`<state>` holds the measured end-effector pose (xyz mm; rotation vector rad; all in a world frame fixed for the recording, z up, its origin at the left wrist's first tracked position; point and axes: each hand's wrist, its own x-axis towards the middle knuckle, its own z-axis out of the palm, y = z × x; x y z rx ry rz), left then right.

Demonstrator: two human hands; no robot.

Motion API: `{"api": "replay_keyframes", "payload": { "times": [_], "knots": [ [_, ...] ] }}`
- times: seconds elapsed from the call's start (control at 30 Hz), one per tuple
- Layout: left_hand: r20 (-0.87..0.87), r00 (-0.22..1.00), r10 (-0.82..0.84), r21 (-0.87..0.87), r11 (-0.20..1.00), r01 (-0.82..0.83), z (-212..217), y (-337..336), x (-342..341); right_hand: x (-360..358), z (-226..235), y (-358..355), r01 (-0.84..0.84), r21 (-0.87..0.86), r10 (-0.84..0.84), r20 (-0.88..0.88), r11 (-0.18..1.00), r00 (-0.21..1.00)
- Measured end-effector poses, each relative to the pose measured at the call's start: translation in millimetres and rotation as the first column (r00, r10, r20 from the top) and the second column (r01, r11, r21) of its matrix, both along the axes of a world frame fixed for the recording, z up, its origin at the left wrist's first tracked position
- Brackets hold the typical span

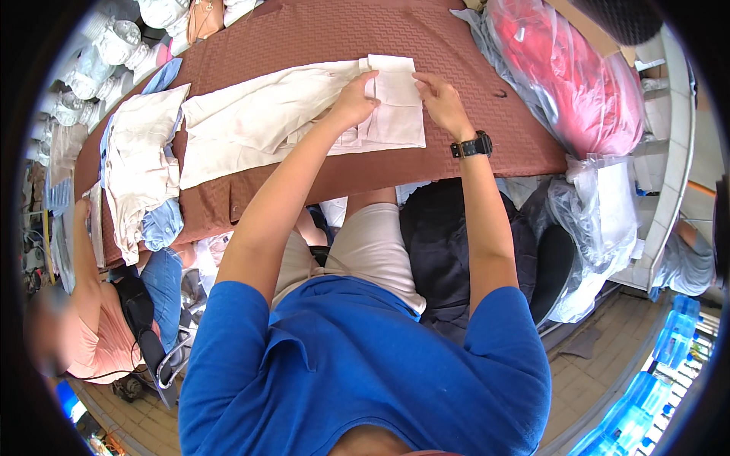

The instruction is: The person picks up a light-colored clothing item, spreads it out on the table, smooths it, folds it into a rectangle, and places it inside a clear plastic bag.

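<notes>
Arms [280,199] extend, left hand [354,104] on cream cloth [285,112], right hand [445,106] at its edge.

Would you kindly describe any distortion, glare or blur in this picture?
Head view: corners go black; the pale ledge bows at right; highlights streak the clear plastic; a co-worker's head is blurred; the left hand and cream garment beneath look fairly sharp.

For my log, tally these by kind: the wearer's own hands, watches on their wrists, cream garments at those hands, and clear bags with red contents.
Left hand and right hand: 2
Black watch: 1
Cream garment: 1
Clear bag with red contents: 1
Total: 5
</notes>
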<state>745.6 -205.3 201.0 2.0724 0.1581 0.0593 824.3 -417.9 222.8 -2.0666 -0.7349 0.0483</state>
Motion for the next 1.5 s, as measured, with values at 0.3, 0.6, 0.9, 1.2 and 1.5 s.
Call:
{"api": "replay_keyframes", "payload": {
  "times": [0.3, 0.6, 0.9, 1.2, 1.5],
  "knots": [
    [0.063, 0.98, 0.188, 0.198, 0.96, -0.197, 12.1, -27.0, -31.1, -1.9, -25.3, -4.5, 0.117, -0.069, -0.078, 0.422, 0.991, 0.903],
    [0.074, 0.997, -0.002, 0.721, 0.692, -0.052, 23.3, -52.6, -51.6, -0.3, -44.2, 35.9, 0.142, -0.281, 0.049, 0.577, 0.949, 0.815],
    [0.244, 0.969, -0.048, 0.574, 0.812, -0.104, -8.8, -38.1, -65.5, 13.9, -65.5, 68.2, 0.111, -0.513, 0.225, 0.548, 0.851, 0.806],
    [0.6, 0.765, 0.233, 0.574, 0.541, -0.615, 4.6, 173.7, -107.3, -47.7, 10.6, 138.9, -0.132, -0.314, 0.302, 0.589, 0.94, 0.75],
    [0.592, 0.723, 0.357, 0.499, 0.543, -0.676, -25.8, 297.3, -153.2, -77.9, -31.8, 177.6, -0.222, -0.416, 0.409, 0.44, 0.882, 0.8]
  ]
}}
